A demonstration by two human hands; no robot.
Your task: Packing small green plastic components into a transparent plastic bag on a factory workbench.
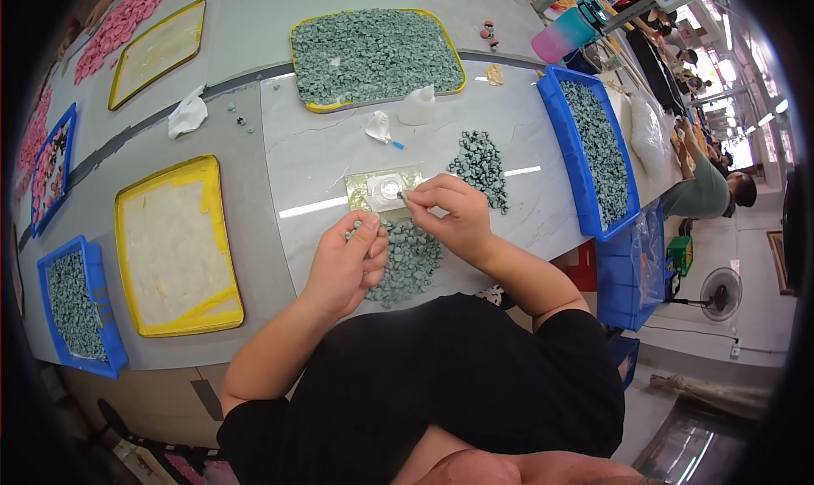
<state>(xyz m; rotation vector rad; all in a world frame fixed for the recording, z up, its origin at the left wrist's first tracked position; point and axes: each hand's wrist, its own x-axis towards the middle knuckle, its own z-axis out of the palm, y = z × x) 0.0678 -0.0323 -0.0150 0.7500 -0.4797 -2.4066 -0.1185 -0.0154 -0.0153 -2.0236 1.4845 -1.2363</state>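
My right hand (454,212) pinches a small grey-green piece (402,195) between thumb and fingertips, over the edge of a small clear dish (388,186). That dish rests on a yellowish translucent block (359,198). My left hand (346,260) is closed, its thumb against the curled fingers, with a bit of grey-green piece (350,233) showing at the thumb; how many it holds is hidden. Below the block, between my hands, lies a loose heap of grey-green pieces (405,264). A second pile of darker-backed green pieces (480,164) spreads beyond my right hand.
A yellow-rimmed tray (463,76) full of green pieces lies at the far side, near a white squeeze bottle (417,107) and crumpled tissue (378,127). Blue bins (585,192) (110,337) of pieces stand right and left. A yellow-edged tray (222,256) lies left.
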